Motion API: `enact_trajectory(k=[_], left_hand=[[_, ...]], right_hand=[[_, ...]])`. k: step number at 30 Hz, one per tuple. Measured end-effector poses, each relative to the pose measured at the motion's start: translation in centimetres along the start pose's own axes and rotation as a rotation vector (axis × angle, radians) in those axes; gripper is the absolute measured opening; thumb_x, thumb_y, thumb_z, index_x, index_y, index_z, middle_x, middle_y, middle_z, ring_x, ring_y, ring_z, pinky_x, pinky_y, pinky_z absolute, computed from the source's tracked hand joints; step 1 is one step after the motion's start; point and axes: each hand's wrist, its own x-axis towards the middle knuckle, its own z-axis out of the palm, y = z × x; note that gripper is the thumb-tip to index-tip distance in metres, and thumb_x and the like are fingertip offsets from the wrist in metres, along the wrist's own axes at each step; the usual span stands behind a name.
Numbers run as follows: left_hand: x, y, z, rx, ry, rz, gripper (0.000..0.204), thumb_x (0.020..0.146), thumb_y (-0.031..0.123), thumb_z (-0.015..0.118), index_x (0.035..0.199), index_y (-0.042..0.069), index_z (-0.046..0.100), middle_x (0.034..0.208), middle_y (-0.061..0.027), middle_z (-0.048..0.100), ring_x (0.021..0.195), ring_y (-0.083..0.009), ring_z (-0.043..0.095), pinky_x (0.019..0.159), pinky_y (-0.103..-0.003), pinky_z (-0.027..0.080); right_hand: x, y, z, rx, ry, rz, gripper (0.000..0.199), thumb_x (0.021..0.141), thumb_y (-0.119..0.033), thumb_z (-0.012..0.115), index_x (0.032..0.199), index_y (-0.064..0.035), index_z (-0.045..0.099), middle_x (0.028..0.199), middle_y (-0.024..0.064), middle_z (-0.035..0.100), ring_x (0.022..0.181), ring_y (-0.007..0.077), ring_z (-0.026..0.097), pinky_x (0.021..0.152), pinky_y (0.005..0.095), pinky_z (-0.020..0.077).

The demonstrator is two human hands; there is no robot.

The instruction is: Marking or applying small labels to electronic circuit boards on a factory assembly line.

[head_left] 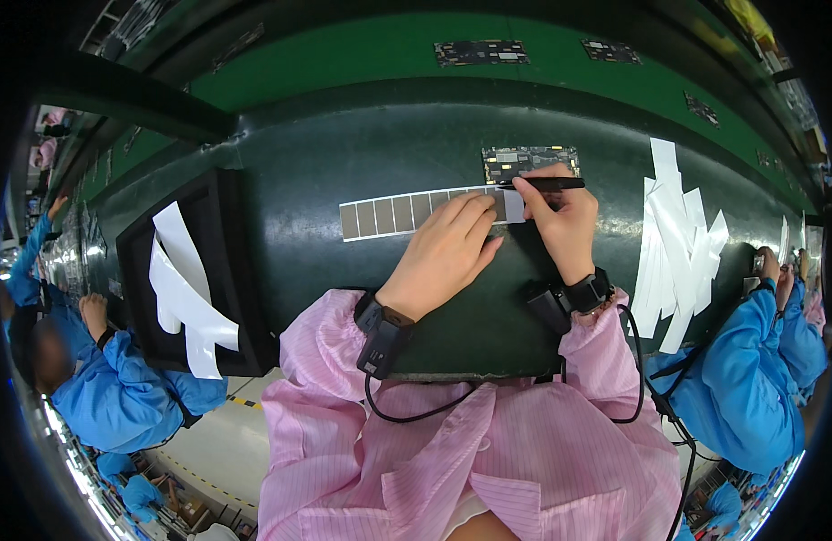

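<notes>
A white backing strip with a row of grey-brown rectangular stickers lies across the green table in front of me. My left hand rests on its right part, fingers stretched out and pressing it down. At the strip's right end, my right hand pinches a slim black pen-like tool. Its tip points left at the strip's upper edge; whether it is a pen or tweezers I cannot tell. Just beyond the strip, a dark circuit board lies partly behind my right hand.
A black tray with white strips is at left. More white strips are piled at right. Circuit boards lie on the bright green surface beyond. Cables hang from my wrist devices. Co-workers in blue sit on both sides.
</notes>
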Motion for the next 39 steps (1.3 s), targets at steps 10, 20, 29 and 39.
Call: enact_trajectory(k=[10,20,29,39], left_hand=[[0.2,0.3,-0.2,-0.005,0.04,0.026,0.026,0.08,0.014,0.065,0.101,-0.001,0.057,0.117,-0.0112,0.055,0.107,-0.0279,0.054,0.089,-0.038,0.046],[0.4,0.3,-0.1,-0.002,0.034,0.016,0.024,0.08,0.013,0.064,0.099,0.0,0.057,0.116,-0.0112,0.056,0.108,-0.028,0.054,0.089,-0.038,0.047],[1.5,0.0,0.3,0.015,0.091,0.007,0.035,0.079,0.012,0.066,0.11,0.0,0.052,0.124,-0.0137,0.049,0.113,-0.0298,0.051,0.093,-0.039,0.045],[1.5,-0.5,0.8,-0.009,0.047,-0.04,0.041,0.079,0.013,0.066,0.115,-0.001,0.05,0.128,-0.0149,0.046,0.117,-0.0311,0.049,0.095,-0.039,0.044]], right_hand=[[0.0,-0.6,0.3,0.011,-0.02,0.019,0.008,0.08,-0.004,0.07,0.083,0.0003,0.064,0.069,0.0026,0.063,0.057,0.0065,0.059,0.052,0.0209,0.0462],[0.8,-0.5,0.1,0.268,0.031,0.085,0.008,0.083,-0.004,0.068,0.085,0.0014,0.063,0.07,0.0028,0.062,0.056,0.0059,0.057,0.05,0.0201,0.0441],[4.1,1.0,0.5,0.441,-0.01,0.18,0.012,0.086,-0.01,0.066,0.084,-0.0008,0.059,0.066,0.0019,0.057,0.051,0.0064,0.051,0.049,0.0208,0.039],[4.0,1.4,0.9,0.432,0.015,0.167,0.012,0.086,-0.008,0.067,0.082,-0.0002,0.058,0.064,0.0003,0.056,0.05,0.0039,0.051,0.045,0.0187,0.0393]])
